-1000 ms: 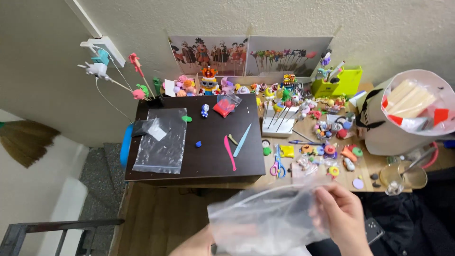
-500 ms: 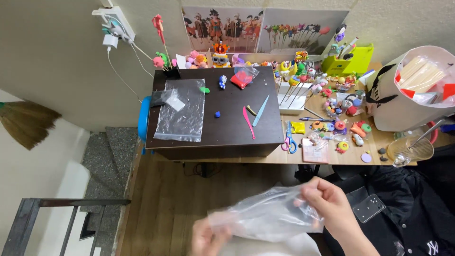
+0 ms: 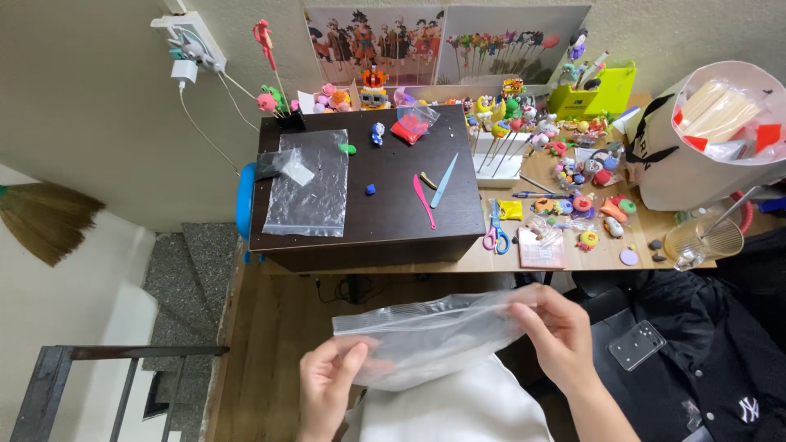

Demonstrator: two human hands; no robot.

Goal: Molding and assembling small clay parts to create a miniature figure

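Observation:
A clear plastic zip bag (image 3: 434, 336) is stretched between my two hands in front of my lap. My left hand (image 3: 326, 391) pinches its lower left corner. My right hand (image 3: 555, 331) grips its upper right edge. The bag looks empty and crumpled. Beyond it stands a dark brown table (image 3: 385, 233) bearing another clear bag (image 3: 307, 188), a pink modelling tool (image 3: 423, 200), a light blue tool (image 3: 443, 181), a small blue clay ball (image 3: 370, 189) and a bag of red clay (image 3: 412, 124).
A wooden desk to the right holds many small colourful clay figures (image 3: 565, 164), scissors (image 3: 494, 237), a glass cup (image 3: 700, 241) and a white tote bag (image 3: 704, 147). A broom (image 3: 45, 219) and a stair railing (image 3: 74, 368) are at the left. Dark clothing (image 3: 696, 344) lies at lower right.
The view has tilted so the tables sit a little higher and further left. My hands have risen into view and spread the bag wider, my left hand now fully visible.

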